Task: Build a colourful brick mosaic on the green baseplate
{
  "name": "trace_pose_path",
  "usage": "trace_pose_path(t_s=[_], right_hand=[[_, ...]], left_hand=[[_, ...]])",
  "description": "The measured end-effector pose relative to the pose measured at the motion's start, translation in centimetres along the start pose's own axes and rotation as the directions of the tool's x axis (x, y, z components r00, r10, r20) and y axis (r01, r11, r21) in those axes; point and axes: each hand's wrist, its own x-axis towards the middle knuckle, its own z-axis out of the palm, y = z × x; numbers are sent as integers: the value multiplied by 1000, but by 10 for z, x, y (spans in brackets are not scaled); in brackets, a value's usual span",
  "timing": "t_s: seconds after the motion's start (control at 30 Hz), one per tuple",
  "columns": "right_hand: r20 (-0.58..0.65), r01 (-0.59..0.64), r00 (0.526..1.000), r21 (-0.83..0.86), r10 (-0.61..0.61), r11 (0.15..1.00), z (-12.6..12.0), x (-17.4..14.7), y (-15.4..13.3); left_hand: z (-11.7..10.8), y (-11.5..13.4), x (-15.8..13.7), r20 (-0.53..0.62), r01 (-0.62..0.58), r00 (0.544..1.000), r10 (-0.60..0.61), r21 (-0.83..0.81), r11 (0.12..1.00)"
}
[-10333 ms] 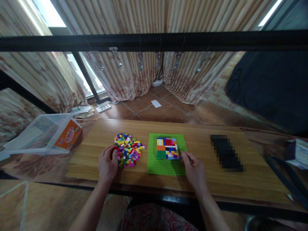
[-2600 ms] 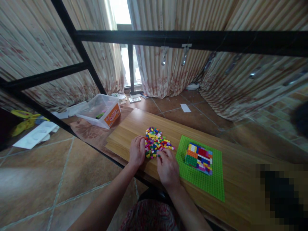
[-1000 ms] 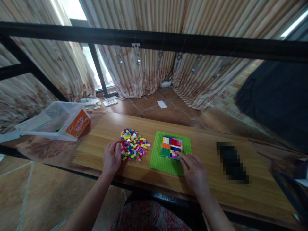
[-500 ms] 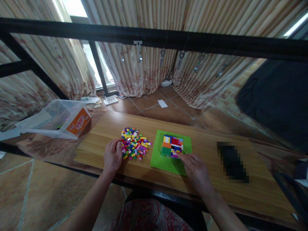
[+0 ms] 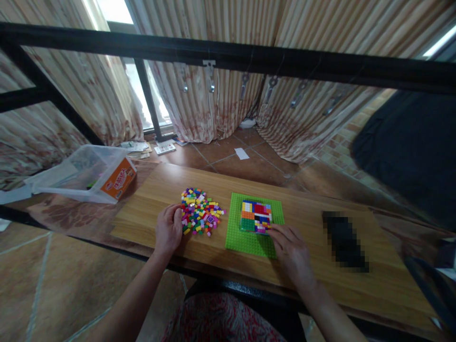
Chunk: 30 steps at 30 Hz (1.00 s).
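Observation:
A loose pile of small coloured building bricks (image 5: 204,213) lies on the wooden table. My left hand (image 5: 168,229) rests at the pile's left edge, fingers curled together; anything inside them is hidden. To the right lies a green baseplate (image 5: 233,237) bearing a low, square, many-coloured brick build (image 5: 254,216). At the build's near right corner, my right hand (image 5: 290,247) has its thumb and fingers pinched on a small brick, mostly covered by the fingertips. Its palm hangs over the plate's right edge.
A clear plastic box (image 5: 83,190) with an orange label lies on its side at the left. A blurred black object (image 5: 345,242) is on the table's right part. A dark metal rail (image 5: 228,54) crosses above the far side, before striped curtains (image 5: 235,104).
The view has shifted slightly. My right hand stays at the build's corner with its fingers barely moved, and my left hand keeps its place beside the pile.

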Motion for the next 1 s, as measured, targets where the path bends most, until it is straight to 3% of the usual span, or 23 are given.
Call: trace_pose_path(t_s=[0.27, 0.4, 0.53, 0.67, 0.8, 1.0], right_hand=[[-123, -209, 967, 109, 222, 972, 4, -5, -9], [-154, -401, 876, 294, 457, 868, 4, -4, -15], [-49, -554, 786, 386, 616, 738, 12, 0, -17], [-33, -610, 749, 354, 662, 709, 21, 8, -17], [-73, -627, 741, 278, 667, 728, 24, 14, -19], [-61, -652, 710, 321, 702, 687, 26, 14, -23]], left_hand=[[1, -1, 0, -8, -12, 1000, 12, 14, 1000], [0, 0, 0, -2, -17, 1000, 17, 19, 1000], [-1, 1, 0, 6, -20, 1000, 20, 17, 1000], [-1, 1, 1, 11, -23, 1000, 23, 25, 999], [-1, 0, 1, 12, -32, 999, 32, 28, 999], [0, -2, 2, 12, -28, 1000, 27, 25, 999]])
